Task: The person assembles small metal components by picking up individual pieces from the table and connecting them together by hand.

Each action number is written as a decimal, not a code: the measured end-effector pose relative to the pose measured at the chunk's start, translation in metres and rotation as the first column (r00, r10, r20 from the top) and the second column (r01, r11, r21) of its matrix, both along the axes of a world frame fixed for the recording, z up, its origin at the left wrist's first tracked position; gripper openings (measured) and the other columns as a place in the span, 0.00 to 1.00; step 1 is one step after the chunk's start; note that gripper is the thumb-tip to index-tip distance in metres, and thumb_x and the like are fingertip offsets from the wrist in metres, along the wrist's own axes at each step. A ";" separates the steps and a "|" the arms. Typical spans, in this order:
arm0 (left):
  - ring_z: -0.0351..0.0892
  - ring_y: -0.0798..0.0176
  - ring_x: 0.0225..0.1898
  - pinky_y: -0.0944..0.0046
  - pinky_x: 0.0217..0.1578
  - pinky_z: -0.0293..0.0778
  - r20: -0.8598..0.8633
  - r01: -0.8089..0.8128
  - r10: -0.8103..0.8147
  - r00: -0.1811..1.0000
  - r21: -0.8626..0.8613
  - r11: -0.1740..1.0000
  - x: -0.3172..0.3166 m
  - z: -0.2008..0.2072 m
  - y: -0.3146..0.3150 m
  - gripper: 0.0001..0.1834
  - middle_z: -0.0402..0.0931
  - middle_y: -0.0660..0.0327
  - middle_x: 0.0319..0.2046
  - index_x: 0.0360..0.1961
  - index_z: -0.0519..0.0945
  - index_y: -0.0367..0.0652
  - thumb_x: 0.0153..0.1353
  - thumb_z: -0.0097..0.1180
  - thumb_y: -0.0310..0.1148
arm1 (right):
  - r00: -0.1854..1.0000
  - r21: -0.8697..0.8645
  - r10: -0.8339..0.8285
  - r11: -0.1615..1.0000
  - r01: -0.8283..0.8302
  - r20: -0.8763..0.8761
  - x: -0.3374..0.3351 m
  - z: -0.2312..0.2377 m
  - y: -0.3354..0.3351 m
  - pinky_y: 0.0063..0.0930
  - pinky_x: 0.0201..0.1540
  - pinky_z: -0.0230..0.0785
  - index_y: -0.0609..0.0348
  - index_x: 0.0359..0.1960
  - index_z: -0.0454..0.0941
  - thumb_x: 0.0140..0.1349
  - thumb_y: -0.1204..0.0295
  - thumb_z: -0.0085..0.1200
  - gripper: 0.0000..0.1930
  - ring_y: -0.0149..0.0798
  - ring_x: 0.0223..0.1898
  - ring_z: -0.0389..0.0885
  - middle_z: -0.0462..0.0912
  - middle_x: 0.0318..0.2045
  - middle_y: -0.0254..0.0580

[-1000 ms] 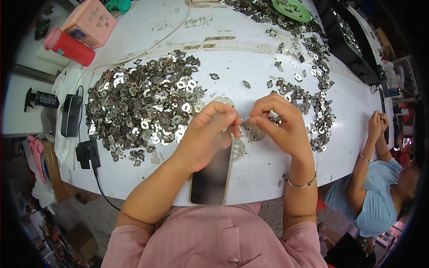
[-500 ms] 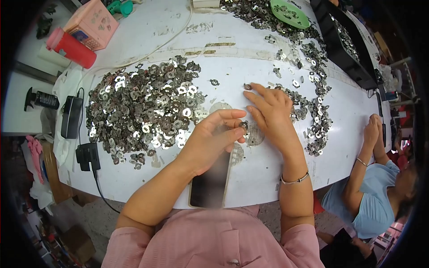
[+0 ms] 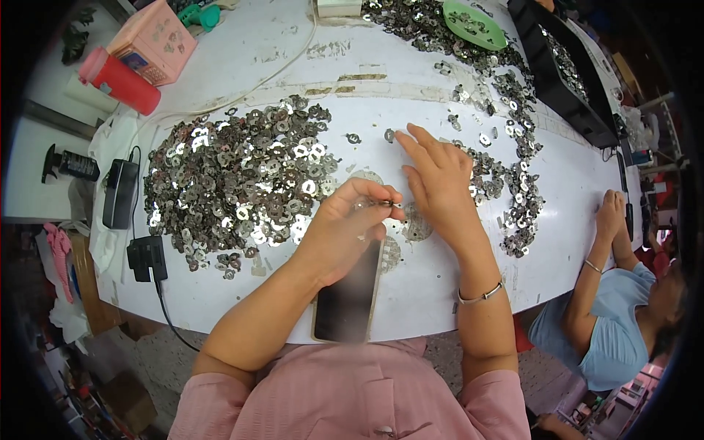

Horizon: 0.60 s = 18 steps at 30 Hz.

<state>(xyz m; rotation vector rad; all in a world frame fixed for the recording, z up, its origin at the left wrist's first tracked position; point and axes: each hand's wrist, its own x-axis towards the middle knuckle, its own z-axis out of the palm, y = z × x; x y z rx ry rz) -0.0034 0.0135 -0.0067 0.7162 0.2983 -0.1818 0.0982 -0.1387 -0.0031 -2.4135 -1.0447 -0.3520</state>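
Note:
Pinched in the fingertips of my left hand (image 3: 341, 231) is a small metal washer-like part (image 3: 391, 204), its exact shape partly hidden by the fingers. My right hand (image 3: 440, 176) is to the right and a little farther away, fingers spread and stretched forward. Just left of its index fingertip lies a single flat metal ring with small tabs (image 3: 389, 135); another such ring (image 3: 353, 138) lies farther left. A large pile of these silvery rings (image 3: 235, 176) covers the table left of my hands. More rings (image 3: 519, 183) lie scattered beyond my right hand.
A phone (image 3: 345, 304) lies at the near edge of the white table (image 3: 425, 301). Around it stand a black adapter (image 3: 145, 257), a red bottle (image 3: 121, 82), a pink box (image 3: 155, 42), a green tray (image 3: 475, 26) and a black bin (image 3: 565, 70). Another person (image 3: 601, 315) sits at the right.
My right fingers have shifted slightly away from me and to the left; the ring at their tips has moved left and now lies beside them. My left hand has turned its part nearly edge-on.

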 end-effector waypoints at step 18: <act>0.74 0.72 0.40 0.74 0.33 0.66 -0.036 -0.061 0.058 0.998 -0.083 0.995 -0.001 0.000 0.011 0.09 0.74 0.67 0.38 0.45 0.75 0.47 0.63 0.54 0.29 | 0.971 0.031 0.126 0.992 -0.123 -0.204 0.031 -0.005 0.035 0.29 0.43 0.72 0.62 0.39 0.78 0.55 0.82 0.54 0.10 0.38 0.41 0.77 0.80 0.40 0.38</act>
